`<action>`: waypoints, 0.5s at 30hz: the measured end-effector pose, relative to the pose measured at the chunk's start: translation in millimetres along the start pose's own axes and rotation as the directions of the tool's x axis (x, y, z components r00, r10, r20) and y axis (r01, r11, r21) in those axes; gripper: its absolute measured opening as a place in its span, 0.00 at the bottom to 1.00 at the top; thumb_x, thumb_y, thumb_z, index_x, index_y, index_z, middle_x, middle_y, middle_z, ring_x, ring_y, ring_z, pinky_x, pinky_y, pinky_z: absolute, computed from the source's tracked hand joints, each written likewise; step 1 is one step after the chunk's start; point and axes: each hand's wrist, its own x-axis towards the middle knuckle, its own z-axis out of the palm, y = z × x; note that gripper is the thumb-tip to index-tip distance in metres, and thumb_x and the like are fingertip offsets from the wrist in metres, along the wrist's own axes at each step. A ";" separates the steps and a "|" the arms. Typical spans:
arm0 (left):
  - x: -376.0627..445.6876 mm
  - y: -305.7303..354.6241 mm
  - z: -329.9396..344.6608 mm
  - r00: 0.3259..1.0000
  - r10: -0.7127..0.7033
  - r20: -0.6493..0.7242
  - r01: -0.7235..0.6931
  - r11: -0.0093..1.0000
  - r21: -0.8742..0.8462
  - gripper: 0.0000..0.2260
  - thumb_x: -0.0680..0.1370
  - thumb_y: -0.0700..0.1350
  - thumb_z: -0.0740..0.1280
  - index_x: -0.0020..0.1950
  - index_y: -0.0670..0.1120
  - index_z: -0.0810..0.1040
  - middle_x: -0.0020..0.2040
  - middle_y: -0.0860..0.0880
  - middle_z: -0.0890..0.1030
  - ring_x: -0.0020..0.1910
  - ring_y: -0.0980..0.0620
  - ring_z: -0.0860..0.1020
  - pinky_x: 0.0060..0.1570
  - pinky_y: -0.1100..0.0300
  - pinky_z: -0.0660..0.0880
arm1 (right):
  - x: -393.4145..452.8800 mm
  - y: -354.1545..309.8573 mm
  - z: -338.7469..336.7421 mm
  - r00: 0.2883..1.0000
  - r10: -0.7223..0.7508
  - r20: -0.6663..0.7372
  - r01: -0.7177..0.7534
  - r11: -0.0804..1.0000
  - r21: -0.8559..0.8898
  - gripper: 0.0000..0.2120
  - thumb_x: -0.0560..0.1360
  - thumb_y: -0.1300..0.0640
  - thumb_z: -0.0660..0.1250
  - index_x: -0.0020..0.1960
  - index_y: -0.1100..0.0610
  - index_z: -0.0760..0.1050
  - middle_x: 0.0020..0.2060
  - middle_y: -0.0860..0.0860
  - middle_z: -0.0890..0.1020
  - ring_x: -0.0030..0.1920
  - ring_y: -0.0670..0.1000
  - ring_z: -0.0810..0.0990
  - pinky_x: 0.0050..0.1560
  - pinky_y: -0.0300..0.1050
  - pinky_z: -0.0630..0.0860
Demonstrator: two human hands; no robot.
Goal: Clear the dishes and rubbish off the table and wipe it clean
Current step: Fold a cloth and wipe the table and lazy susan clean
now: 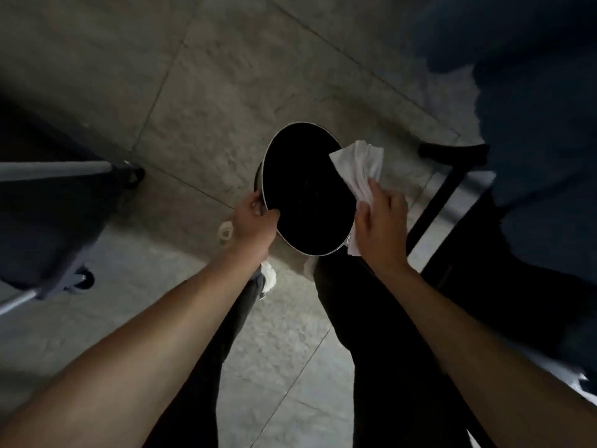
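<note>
Your left hand (255, 218) grips the rim of a dark plate (307, 189), tilted between both hands above the floor; your right hand (379, 221) pinches a white napkin (358, 166) against its edge. Tilt further and scraps could spill onto the floor.

Black plate (307, 189) with a pale rim — white tissue (358, 166) — grey mottled floor tiles (210, 92).
</note>
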 end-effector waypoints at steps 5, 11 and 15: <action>64.7 -46.2 -2.0 0.996 -0.085 -0.013 0.083 0.988 -0.133 0.22 0.71 0.28 0.67 0.63 0.43 0.80 0.56 0.47 0.86 0.54 0.53 0.84 0.56 0.54 0.81 | 18.0 19.7 55.7 1.000 -0.016 0.019 0.017 1.000 -0.026 0.22 0.83 0.60 0.63 0.76 0.61 0.69 0.63 0.61 0.72 0.62 0.59 0.73 0.58 0.44 0.68; 94.9 -76.0 -2.2 0.983 -0.179 0.026 0.181 0.962 -0.206 0.24 0.71 0.26 0.64 0.63 0.44 0.78 0.56 0.47 0.86 0.55 0.46 0.85 0.43 0.49 0.83 | 25.9 16.6 86.4 0.995 -0.063 0.072 0.066 0.997 -0.036 0.22 0.83 0.60 0.62 0.76 0.61 0.69 0.62 0.61 0.71 0.61 0.57 0.71 0.59 0.39 0.64; 100.4 -89.0 2.5 0.981 -0.192 0.040 0.196 0.957 -0.212 0.25 0.70 0.25 0.62 0.64 0.42 0.77 0.59 0.45 0.84 0.59 0.44 0.83 0.54 0.43 0.81 | 31.8 12.6 91.1 0.997 -0.050 0.054 0.051 0.999 -0.019 0.22 0.83 0.59 0.61 0.76 0.61 0.69 0.61 0.60 0.72 0.60 0.56 0.72 0.58 0.37 0.64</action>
